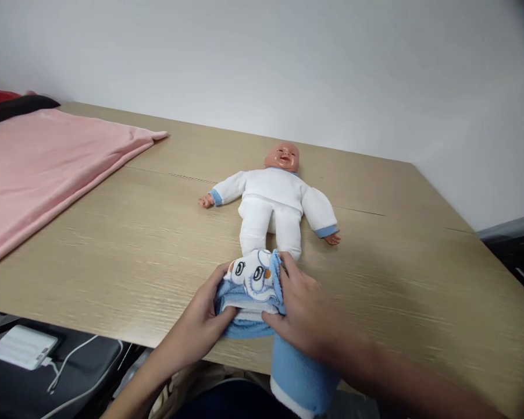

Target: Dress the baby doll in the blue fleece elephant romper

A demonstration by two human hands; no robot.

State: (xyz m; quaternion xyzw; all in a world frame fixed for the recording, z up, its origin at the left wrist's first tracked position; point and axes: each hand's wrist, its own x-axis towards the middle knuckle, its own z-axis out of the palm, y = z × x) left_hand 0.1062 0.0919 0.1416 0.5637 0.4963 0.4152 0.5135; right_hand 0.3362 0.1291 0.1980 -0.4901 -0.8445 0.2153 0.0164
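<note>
A baby doll (pixel 273 189) in white clothes with blue cuffs lies on its back, its head toward the wall and its legs toward me. Over the ends of its legs is a blue and white terry garment (pixel 248 294) with an embroidered cartoon face. My left hand (pixel 207 314) grips the garment's left side, thumb on top. On the opposite side my right hand (pixel 303 305) pinches the cloth near its blue edge. Part of the garment hangs below my right wrist, past the table edge. The doll's feet are hidden by the cloth.
A pink blanket (pixel 56 169) is spread over the left of the wooden table (pixel 166 221). Behind it lies a dark rolled item (pixel 20 107). A white power bank (pixel 24 347) with a cable rests on a black seat below the table's front edge. A pale wall stands behind.
</note>
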